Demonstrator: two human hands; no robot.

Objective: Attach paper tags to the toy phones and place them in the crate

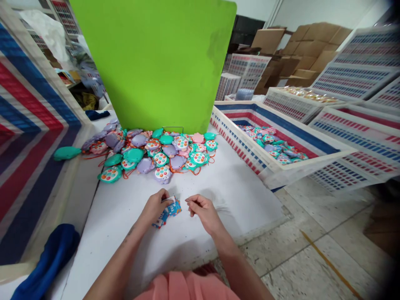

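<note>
Blue printed cards (174,207) are pinched in my left hand (157,205), low over the white table. More of the same cards (161,219) show below that hand, partly covered by it. To the right, my right hand (202,209) is apart from the cards, its thumb and fingers drawn together in a pinch. Whatever it holds, if anything, is too small to make out. Beyond both hands lies a pile of toys (161,159) in teal, purple and pink, with coloured round buttons and orange cords.
A tall green board (162,62) stands behind the pile. Right of the table, a white crate (281,164) with a striped lining holds more toys. Striped-lined crate walls (34,137) rise at the left, beside a dark blue cloth (51,258). Stacked crates and cardboard boxes (308,50) fill the background.
</note>
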